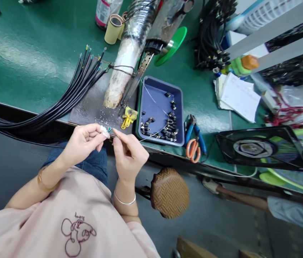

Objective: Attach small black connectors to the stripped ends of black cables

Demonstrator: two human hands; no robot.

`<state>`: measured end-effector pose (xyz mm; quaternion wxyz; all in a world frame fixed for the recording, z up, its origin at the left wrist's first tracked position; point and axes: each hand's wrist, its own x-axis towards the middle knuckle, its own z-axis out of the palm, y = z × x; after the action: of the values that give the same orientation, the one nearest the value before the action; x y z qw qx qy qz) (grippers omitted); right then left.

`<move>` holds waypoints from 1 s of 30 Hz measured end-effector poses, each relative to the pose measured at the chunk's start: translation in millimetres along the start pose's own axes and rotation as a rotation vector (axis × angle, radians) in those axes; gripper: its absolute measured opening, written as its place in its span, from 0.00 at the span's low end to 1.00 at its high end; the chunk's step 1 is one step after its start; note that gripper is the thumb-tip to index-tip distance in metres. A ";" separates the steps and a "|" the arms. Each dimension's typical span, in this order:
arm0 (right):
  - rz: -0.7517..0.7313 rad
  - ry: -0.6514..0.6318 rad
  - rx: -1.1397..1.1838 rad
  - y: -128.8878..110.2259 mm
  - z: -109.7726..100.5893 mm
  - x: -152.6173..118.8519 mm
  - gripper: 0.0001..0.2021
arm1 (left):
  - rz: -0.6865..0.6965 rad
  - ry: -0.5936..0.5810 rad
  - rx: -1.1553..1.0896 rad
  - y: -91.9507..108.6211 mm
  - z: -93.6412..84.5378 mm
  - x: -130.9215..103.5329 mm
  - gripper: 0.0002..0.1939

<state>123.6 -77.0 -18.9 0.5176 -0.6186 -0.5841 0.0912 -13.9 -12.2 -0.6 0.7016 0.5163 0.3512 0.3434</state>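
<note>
setting: electronics assembly workshop. evidence: green-topped bench (46, 21) across upper frame; bundle of black cables (57, 104) with coloured wire ends (87, 48), left of centre; foil-wrapped duct (137, 28), top centre; blue tray (147, 102) of small black parts (171, 123), mid-frame; blue-handled pliers (189, 132) just right of it.

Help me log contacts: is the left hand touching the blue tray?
Apart. The head view shows a plain gap, with the dark plate and yellow piece visible between the left hand and the blue tray.

White papers (240, 96) lie near what looks like a fan (253, 148).
</note>
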 end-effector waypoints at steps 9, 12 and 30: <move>-0.011 0.013 -0.011 0.5 -2.4 0.8 0.10 | 0.001 -0.031 0.027 -1.4 -0.8 1.2 0.15; -0.028 0.022 -0.036 2.0 -2.7 1.0 0.10 | -0.002 -0.039 0.016 -1.2 0.1 1.7 0.14; -0.070 0.046 -0.050 -5.4 -32.5 0.2 0.07 | -0.019 -0.005 0.010 -3.0 -1.9 0.3 0.18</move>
<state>143.6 -95.4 -0.2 0.5181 -0.6124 -0.5954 0.0444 -15.1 -11.8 -4.0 0.7030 0.5174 0.3562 0.3336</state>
